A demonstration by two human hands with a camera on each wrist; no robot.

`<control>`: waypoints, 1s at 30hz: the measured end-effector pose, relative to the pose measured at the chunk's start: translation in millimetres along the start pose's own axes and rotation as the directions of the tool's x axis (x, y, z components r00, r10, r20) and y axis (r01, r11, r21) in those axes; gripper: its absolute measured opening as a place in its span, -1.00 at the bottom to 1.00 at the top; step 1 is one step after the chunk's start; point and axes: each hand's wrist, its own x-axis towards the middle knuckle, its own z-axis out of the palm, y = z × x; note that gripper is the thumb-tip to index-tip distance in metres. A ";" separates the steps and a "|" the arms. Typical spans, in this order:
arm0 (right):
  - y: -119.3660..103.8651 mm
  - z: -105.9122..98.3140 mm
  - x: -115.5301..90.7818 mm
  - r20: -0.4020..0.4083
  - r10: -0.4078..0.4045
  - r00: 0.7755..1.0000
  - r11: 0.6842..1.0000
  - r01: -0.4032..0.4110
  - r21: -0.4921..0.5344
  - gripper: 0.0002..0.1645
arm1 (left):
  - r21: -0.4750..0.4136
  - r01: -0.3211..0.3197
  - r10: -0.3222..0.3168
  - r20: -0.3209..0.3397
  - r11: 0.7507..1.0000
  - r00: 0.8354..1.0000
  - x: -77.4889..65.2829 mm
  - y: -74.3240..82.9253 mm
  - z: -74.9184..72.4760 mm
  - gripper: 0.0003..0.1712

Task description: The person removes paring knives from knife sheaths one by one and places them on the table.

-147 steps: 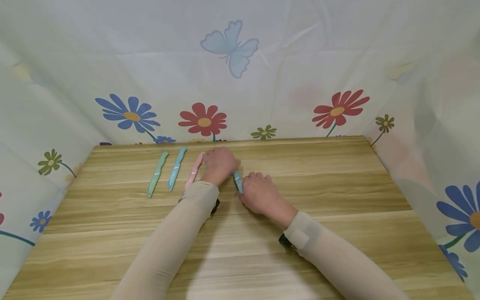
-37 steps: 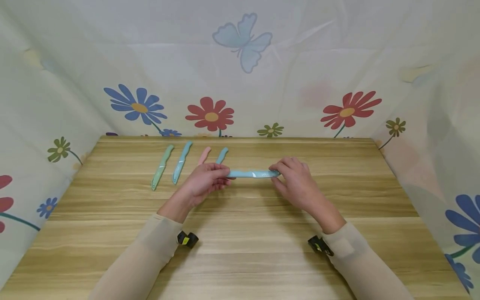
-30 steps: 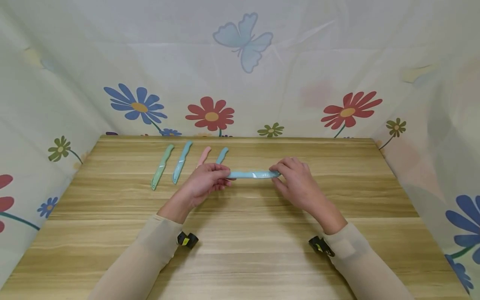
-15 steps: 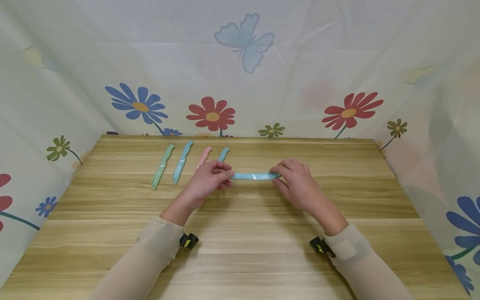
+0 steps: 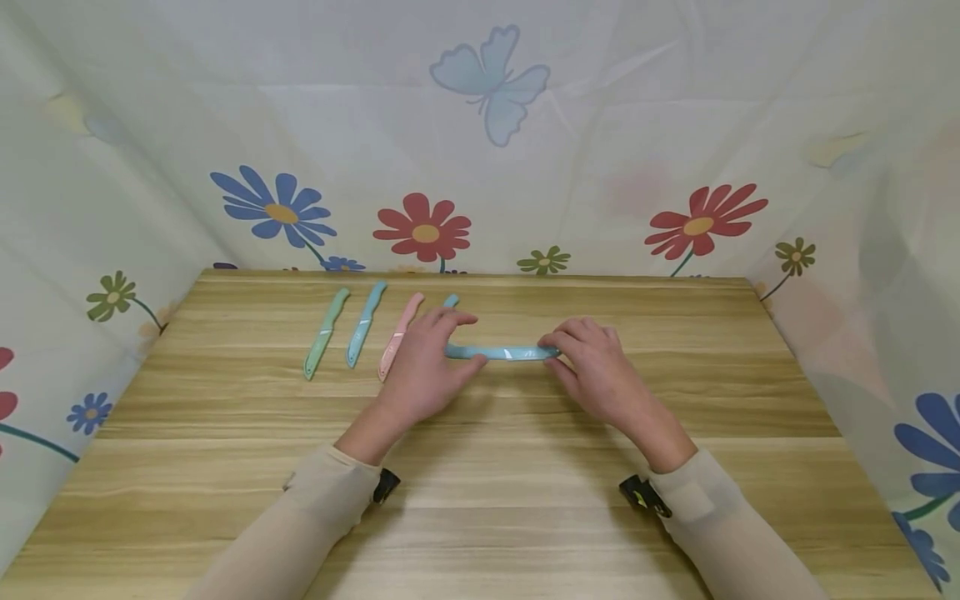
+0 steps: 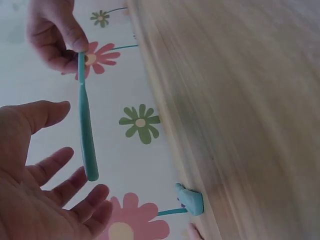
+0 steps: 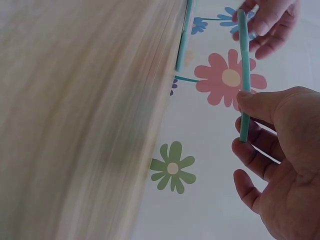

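A light-blue knife (image 5: 498, 353), its blade end seemingly in a matching cover, is held level above the table. My right hand (image 5: 603, 371) pinches the blade end between thumb and fingers, as the right wrist view also shows. Around the handle end, my left hand (image 5: 423, 367) is spread, thumb and fingers apart. In the left wrist view a gap shows between the left thumb and the knife handle (image 6: 88, 145); whether another finger touches it is hard to tell.
On the table (image 5: 675, 467), left of the hands, lie a green knife (image 5: 325, 333), a blue knife (image 5: 365, 325) and a pink knife (image 5: 400, 337). Another blue knife (image 5: 451, 301) is mostly hidden behind my left hand. A flower-printed cloth (image 5: 592, 225) stands around the back and sides.
Earlier, both hands were down at the table near the blue knives; then they held one up level. Since half a second ago, my left fingers have released the handle and spread. The right hand keeps still.
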 end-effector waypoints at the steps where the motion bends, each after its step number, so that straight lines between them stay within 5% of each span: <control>1: -0.3 -0.1 0.2 -0.002 -0.002 1.000 1.000 0.002 -0.001 -0.71 | 0.065 -0.037 0.038 -0.010 0.997 0.999 -0.2 0.8 0.9 -0.37; 6: -2.2 -0.8 0.8 -0.011 -0.014 1.000 1.000 0.014 -0.008 -0.71 | 0.281 -0.158 0.164 0.001 0.947 0.986 -4.2 7.5 4.9 -0.40; 13: -4.3 -0.5 0.7 -0.014 -0.028 1.000 1.000 0.028 -0.010 -0.70 | 0.364 -0.254 0.257 0.041 0.896 0.966 -7.0 13.8 10.7 -0.45; 30: -7.1 -0.1 -0.1 -0.028 -0.038 0.999 0.999 0.038 -0.007 -0.70 | 0.391 -0.279 0.281 0.054 0.877 0.958 -7.1 12.8 13.4 -0.60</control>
